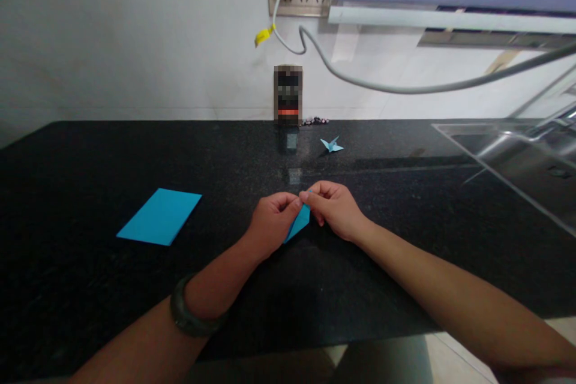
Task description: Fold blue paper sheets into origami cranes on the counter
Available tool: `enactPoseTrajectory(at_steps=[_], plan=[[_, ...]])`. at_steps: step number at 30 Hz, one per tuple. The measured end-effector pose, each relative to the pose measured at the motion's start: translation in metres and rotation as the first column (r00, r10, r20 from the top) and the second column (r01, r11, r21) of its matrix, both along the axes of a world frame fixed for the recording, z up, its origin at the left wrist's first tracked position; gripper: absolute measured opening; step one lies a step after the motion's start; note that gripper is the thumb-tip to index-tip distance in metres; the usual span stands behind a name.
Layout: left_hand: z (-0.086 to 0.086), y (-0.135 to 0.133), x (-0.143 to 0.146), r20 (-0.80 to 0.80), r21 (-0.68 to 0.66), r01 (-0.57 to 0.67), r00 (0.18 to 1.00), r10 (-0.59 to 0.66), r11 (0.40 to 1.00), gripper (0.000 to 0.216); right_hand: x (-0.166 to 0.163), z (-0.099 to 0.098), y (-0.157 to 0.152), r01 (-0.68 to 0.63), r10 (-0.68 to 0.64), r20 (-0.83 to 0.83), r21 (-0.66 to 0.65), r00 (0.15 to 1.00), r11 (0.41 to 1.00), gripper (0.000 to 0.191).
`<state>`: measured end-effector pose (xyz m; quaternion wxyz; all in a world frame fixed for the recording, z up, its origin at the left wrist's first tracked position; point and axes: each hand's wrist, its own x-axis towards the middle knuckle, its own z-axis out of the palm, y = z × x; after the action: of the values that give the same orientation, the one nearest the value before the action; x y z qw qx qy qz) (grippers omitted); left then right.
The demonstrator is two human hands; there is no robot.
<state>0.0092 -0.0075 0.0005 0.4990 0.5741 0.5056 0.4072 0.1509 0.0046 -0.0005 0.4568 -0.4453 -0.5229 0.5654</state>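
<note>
Centrally, L hand (272,219), R hand (335,210) on paper (299,223) (blue)

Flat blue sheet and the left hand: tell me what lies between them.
Only bare black counter lies between the sheet and the left hand, which pinches a folded paper; head view.

Moderately dim indoors, brightest on the pale off-white wall (112,42) and darkest over the glossy black speckled stone counter (81,150), with faint mirror sheen near the back edge and streaky glare on the stainless-steel sink (517,156) at right. Soft, weak shadows only, pooled beneath the left hand (270,222), the right hand (335,210) and the small folded blue paper piece (299,223) pinched between. Sharp enough mid-frame, pixelated on the small dark upright box (288,95), bowed and stretched toward the borders, hazy at top right.
</note>
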Motion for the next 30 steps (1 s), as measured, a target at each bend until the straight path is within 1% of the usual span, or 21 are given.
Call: enactPoseTrajectory(at_steps=[2,4,7,9,12,14,16,18,20,22,24,25,28,30], plan=[[0.001,0.000,0.001,0.047,-0.037,-0.002,0.999,0.004,0.999,0.024,0.001,0.001,-0.001,0.019,-0.020,0.048,0.021,0.999,1.000,0.031],[0.001,0.000,0.001,0.150,-0.107,0.022,0.989,-0.006,0.994,0.024,0.001,0.000,-0.002,0.080,-0.083,0.043,0.061,0.996,0.995,0.029],[0.000,0.001,0.001,0.315,-0.225,0.074,0.949,0.001,0.972,0.037,0.002,-0.002,-0.001,0.178,-0.182,0.014,0.131,0.983,0.975,0.028],[-0.002,0.002,0.001,0.358,-0.259,0.091,0.934,0.008,0.962,0.042,0.002,-0.002,0.000,0.216,-0.219,0.004,0.143,0.976,0.966,0.028],[-0.004,0.003,0.000,0.361,-0.241,0.046,0.932,0.045,0.969,0.033,0.003,-0.003,0.000,0.231,-0.233,0.003,0.120,0.972,0.966,0.027],[-0.004,0.004,-0.001,0.356,-0.222,-0.029,0.928,0.109,0.975,0.028,0.005,-0.003,0.000,0.209,-0.213,0.018,0.117,0.977,0.971,0.027],[-0.003,0.006,-0.002,0.361,-0.194,-0.107,0.916,0.172,0.975,0.028,0.006,-0.003,0.000,0.178,-0.184,0.041,0.119,0.982,0.977,0.027],[-0.002,0.008,-0.003,0.408,-0.156,-0.169,0.886,0.219,0.973,0.029,0.007,-0.002,-0.001,0.137,-0.144,0.059,0.102,0.988,0.985,0.026],[-0.001,0.009,-0.004,0.479,-0.130,-0.219,0.840,0.255,0.967,0.029,0.007,-0.001,-0.002,0.069,-0.074,0.077,0.058,0.994,0.996,0.023],[0.000,0.010,-0.005,0.525,-0.138,-0.253,0.801,0.288,0.957,0.027,0.005,0.001,-0.005,-0.026,0.026,0.107,0.004,0.994,1.000,0.021],[0.000,0.010,-0.005,0.538,-0.153,-0.245,0.792,0.289,0.957,0.026,0.003,0.002,-0.008,-0.112,0.117,0.136,-0.043,0.984,0.993,0.019],[0.001,0.010,-0.005,0.540,-0.154,-0.212,0.800,0.262,0.965,0.025,0.002,0.002,-0.009,-0.139,0.146,0.145,-0.060,0.979,0.988,0.018],[0.001,0.007,-0.004,0.529,-0.137,-0.085,0.836,0.145,0.987,0.023,-0.001,0.003,-0.012,-0.160,0.172,0.146,-0.088,0.974,0.983,0.018],[0.000,0.006,-0.004,0.503,-0.130,-0.069,0.855,0.126,0.989,0.021,-0.002,0.004,-0.013,-0.159,0.172,0.148,-0.096,0.974,0.983,0.018]])
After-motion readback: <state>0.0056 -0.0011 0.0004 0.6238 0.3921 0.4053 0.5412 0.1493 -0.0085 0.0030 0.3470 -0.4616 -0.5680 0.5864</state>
